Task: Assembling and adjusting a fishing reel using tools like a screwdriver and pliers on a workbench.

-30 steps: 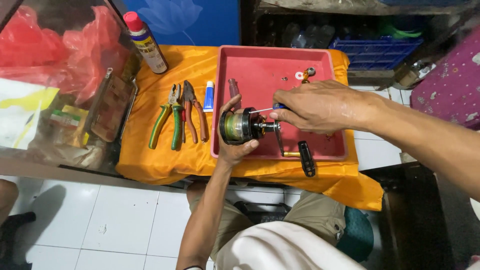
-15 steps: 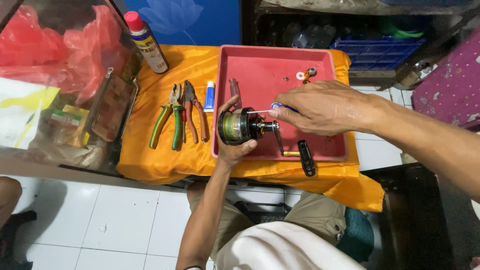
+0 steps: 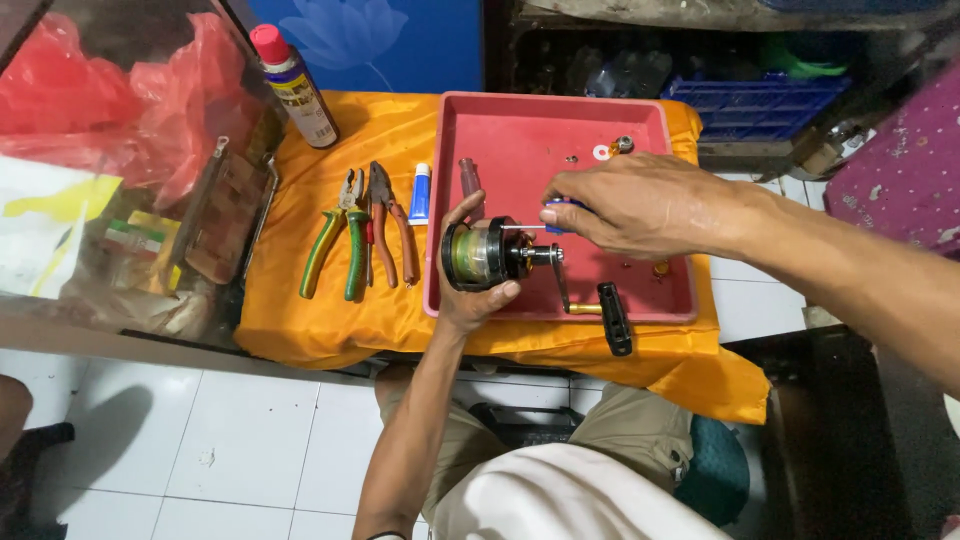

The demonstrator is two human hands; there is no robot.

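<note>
My left hand (image 3: 470, 290) grips a round black fishing reel (image 3: 485, 254) with greenish line on its spool, held over the near left part of a red tray (image 3: 520, 130). A crank arm with a black knob (image 3: 613, 318) sticks out of the reel toward the tray's front edge. My right hand (image 3: 640, 205) pinches a small blue-handled screwdriver (image 3: 553, 212) whose thin shaft points left into the reel's side. Small screws and a gold part (image 3: 622, 145) lie at the tray's far end.
An orange cloth (image 3: 330, 320) covers the table. Left of the tray lie green-handled pliers (image 3: 335, 235), red-handled pliers (image 3: 390, 225) and a small blue-and-white tube (image 3: 421, 192). A spray can (image 3: 293, 87) stands at the back left beside red plastic bags (image 3: 130, 100).
My right hand has shifted slightly with the screwdriver against the reel. The left hand and reel stay in place.
</note>
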